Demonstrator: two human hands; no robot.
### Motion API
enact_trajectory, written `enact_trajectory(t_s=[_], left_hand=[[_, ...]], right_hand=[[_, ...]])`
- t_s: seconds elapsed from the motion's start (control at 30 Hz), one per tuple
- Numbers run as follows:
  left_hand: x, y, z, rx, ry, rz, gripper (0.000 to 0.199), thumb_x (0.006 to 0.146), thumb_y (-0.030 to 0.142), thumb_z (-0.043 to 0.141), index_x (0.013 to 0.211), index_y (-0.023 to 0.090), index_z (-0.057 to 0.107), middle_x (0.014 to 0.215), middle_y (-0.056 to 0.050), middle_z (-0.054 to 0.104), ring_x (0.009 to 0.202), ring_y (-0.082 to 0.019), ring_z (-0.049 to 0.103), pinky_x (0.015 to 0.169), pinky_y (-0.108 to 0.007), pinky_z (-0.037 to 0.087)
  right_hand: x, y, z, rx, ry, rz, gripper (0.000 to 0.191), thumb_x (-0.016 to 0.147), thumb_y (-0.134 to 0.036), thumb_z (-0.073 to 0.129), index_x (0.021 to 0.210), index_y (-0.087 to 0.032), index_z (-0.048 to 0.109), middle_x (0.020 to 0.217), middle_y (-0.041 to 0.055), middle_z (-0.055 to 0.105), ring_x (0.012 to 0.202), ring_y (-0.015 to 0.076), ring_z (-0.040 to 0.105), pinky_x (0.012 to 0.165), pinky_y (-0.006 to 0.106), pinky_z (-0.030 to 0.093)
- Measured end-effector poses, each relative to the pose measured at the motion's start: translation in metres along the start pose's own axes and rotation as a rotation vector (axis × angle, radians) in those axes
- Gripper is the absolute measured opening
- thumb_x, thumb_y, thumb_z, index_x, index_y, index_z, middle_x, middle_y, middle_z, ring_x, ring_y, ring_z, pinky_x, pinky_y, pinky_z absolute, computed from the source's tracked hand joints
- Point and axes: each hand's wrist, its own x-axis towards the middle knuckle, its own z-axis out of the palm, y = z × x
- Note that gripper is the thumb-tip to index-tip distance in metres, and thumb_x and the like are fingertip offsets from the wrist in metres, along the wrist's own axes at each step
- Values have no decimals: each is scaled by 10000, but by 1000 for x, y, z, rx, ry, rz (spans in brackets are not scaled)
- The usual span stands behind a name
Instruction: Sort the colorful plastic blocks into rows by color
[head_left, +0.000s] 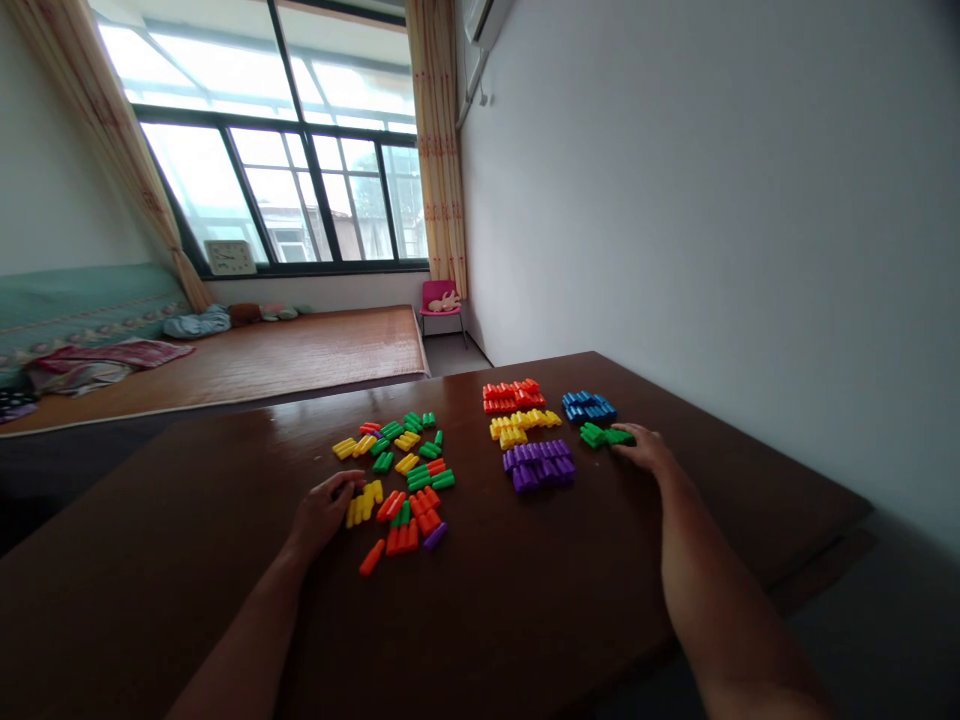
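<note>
A window and a pale wall lie beyond the dark, glossy table. Clock positions refer to the gap between the two clusters of plastic pieces, with the wearer at 6 o'clock. The mixed pieces lie scattered around 9 o'clock. Single-colour groups stand as follows: red group at 1 o'clock, yellow group and blue group at 2 o'clock, purple group at 3 o'clock. The green group lies between 2 and 3 o'clock, just below the blue group. The right hand reaches the outer end of the green group, its grip partly curled with fingertips at the pieces; whether any piece is clamped cannot be told. The left hand is beside the yellow pieces, its grip curled inward; its hold, if any, is hidden. Hazard 1: sideways pressure from the right fingers may push green pieces into the blue group, because clearance is small. Hazard 2: a sweep of the left hand towards 3 o'clock may drive yellow pieces into the adjacent red pieces. Hazard 3: the loose red piece at 8 o'clock may roll if brushed, given its rounded body and the smooth surface.
</note>
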Motion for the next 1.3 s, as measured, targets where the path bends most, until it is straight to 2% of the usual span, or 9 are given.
enact_trajectory(t_s=[0.2,0.47,0.73,0.8,0.9,0.97,1.03,1.2,1.3], left_hand=[[-2,5,-1,35,-15,7,434,760,495,495,1019,202,683,915,-27,756,852,-222,693,698,-285,527],[0,0,0,40,-17,9,438,770,493,488,1041,203,674,937,-31,754,875,-223,690,723,-290,527],[-2,-2,2,22,3,16,412,794,461,480,1044,200,677,941,-33,753,852,-209,691,712,-281,529],[-4,0,4,-3,9,25,390,803,435,480,1035,192,678,931,-39,752,845,-205,690,712,-281,529],[-6,1,6,-21,34,31,351,816,376,472,1017,180,683,912,-45,751,799,-197,688,697,-285,525],[-6,1,8,-22,49,26,333,822,337,469,1018,176,685,907,-47,751,784,-190,686,690,-280,522],[-6,1,9,-21,59,19,316,831,307,466,1017,180,687,913,-46,751,790,-183,684,686,-269,518],[-9,3,11,10,71,-5,279,845,246,476,1013,201,695,921,-26,750,807,-157,679,698,-237,508],[-10,7,11,32,68,-13,267,840,210,487,1002,214,699,915,-13,751,820,-149,676,706,-225,499]], right_hand=[[0,-10,5,-35,9,45,362,770,-409,611,1115,-325,684,1219,34,638,1084,253,577,947,400,413],[2,-8,0,16,4,58,382,747,-279,561,1099,-350,691,1143,6,676,1036,245,599,939,390,432],[10,16,18,35,90,362,442,665,-177,507,1047,-281,705,934,77,717,803,238,648,760,394,503],[11,24,24,72,194,365,480,660,-148,482,1089,-230,681,976,94,710,813,238,650,766,388,505],[12,13,23,135,459,194,505,730,-140,405,1196,-130,599,1100,146,671,935,259,631,859,418,478],[11,-17,16,152,573,17,478,795,-164,362,1223,-103,566,1154,167,641,1016,276,597,919,451,442],[7,-68,7,168,558,-196,430,843,-204,357,1205,-122,574,1163,156,633,1049,274,572,948,455,423],[-20,-228,4,233,82,-758,326,884,-224,421,1148,-203,612,1137,85,653,1070,222,568,975,380,428],[-28,-303,27,215,-181,-902,330,878,-186,452,1166,-218,610,1171,64,645,1087,196,568,963,332,439]])
